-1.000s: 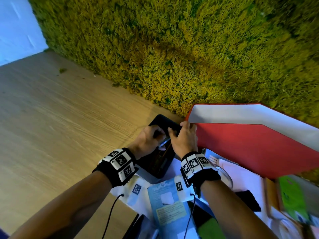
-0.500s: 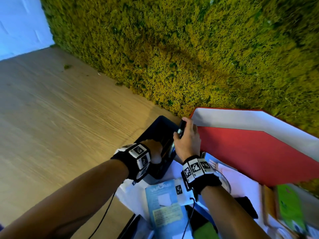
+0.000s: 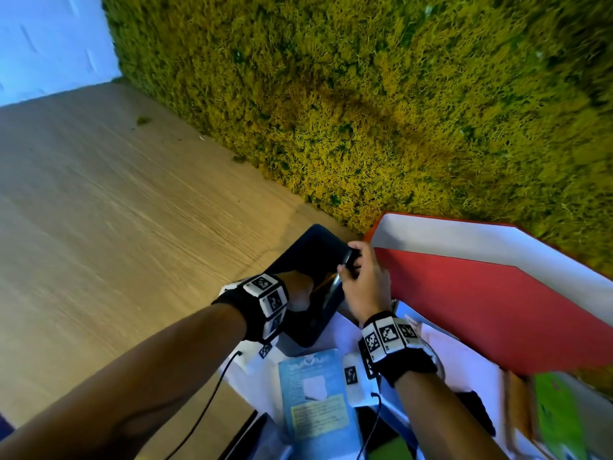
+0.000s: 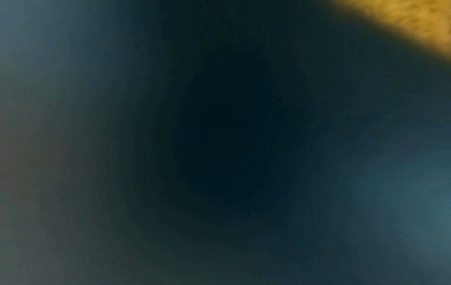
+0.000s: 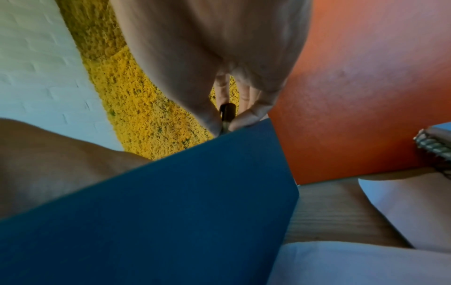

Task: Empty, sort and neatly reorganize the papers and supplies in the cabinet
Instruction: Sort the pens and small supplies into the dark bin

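A dark blue box (image 3: 311, 250) stands tilted on the wooden top, beside a red folder (image 3: 481, 310). My left hand (image 3: 298, 288) reaches down into or against the box, and its fingers are hidden. The left wrist view is dark and blurred. At the box's far rim my right hand (image 3: 346, 263) pinches a small black pen (image 3: 349, 257). In the right wrist view the thumb and fingers of my right hand (image 5: 225, 123) close on the black pen (image 5: 227, 111) just above the edge of the blue box (image 5: 171, 202).
A yellow-green moss wall (image 3: 365, 94) backs the wooden top (image 3: 116, 227). White paper (image 3: 464, 240) sticks out of the red folder. A blue booklet (image 3: 315, 403), white sheets, a green item (image 3: 557, 416) and a spiral notebook (image 5: 431, 144) lie close by.
My left hand has moved from the box's near end down into it, and its fingers are now hidden. The box has tipped up. My right hand has stayed at the rim, pinching the pen.
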